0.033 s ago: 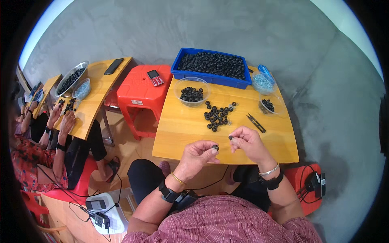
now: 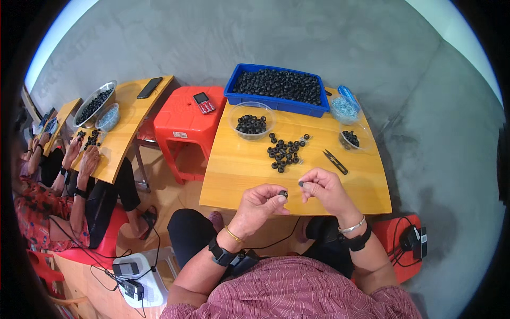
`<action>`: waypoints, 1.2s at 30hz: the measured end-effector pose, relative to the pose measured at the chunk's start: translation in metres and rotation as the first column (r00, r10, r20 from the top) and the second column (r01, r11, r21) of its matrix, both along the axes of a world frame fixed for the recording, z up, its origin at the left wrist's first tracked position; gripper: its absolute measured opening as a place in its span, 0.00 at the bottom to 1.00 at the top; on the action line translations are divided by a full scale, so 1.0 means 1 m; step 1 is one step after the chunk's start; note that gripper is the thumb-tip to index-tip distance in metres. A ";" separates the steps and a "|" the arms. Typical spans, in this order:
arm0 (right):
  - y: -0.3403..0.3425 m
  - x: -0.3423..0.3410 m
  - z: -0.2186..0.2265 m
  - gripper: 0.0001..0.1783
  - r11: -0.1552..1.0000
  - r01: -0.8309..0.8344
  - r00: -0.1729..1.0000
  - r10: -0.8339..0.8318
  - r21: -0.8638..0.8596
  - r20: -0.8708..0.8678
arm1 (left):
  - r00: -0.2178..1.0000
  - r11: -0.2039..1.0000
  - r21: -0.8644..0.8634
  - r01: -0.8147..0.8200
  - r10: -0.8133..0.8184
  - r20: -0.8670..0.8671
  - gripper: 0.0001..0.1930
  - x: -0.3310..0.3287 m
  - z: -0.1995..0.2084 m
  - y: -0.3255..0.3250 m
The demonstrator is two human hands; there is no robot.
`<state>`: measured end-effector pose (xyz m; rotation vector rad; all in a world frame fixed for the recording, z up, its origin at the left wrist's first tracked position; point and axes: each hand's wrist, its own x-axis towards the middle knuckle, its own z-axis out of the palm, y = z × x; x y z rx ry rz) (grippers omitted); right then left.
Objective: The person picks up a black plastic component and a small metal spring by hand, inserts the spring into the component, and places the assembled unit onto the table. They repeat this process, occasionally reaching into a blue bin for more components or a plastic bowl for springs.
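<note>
Above the table's near edge, my left hand (image 2: pixel 261 204) pinches a small round black piece (image 2: pixel 283 194) between thumb and fingertips. My right hand (image 2: pixel 323 187) is closed on a smaller dark piece (image 2: pixel 301 184), a short gap to the right of the first one. Both are too small to name more exactly. Beyond my hands lies a loose group of black ring-like pieces (image 2: pixel 280 154), with small clear bits among them. A pair of black thread snips (image 2: pixel 336 162) rests to the right of that group.
On my wooden table (image 2: pixel 228 186) stand a blue tray (image 2: pixel 276 101) of black pieces, two clear tubs (image 2: pixel 252 135) (image 2: pixel 366 142) of black pieces and a tub of bluish clear bits (image 2: pixel 344 109). A red stool (image 2: pixel 183 114) bears a phone (image 2: pixel 204 102). Co-workers sit at the left.
</note>
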<state>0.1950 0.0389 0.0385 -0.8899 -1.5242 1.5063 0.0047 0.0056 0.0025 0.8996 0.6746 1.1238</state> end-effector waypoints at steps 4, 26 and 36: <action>-0.019 -0.011 0.002 0.04 0.987 0.056 0.996 -0.064 0.148 0.054 | 0.999 0.999 0.013 0.029 -0.029 0.025 0.10 0.006 0.012 -0.007; -0.027 -0.022 0.017 0.09 0.702 -0.059 0.898 -0.273 0.709 0.345 | 0.929 0.981 -0.030 0.193 -0.173 0.327 0.09 -0.005 0.006 -0.002; -0.017 -0.013 0.006 0.07 0.941 0.054 0.977 -0.119 0.333 0.178 | 0.969 0.995 0.020 0.101 -0.103 0.223 0.10 -0.005 0.002 0.001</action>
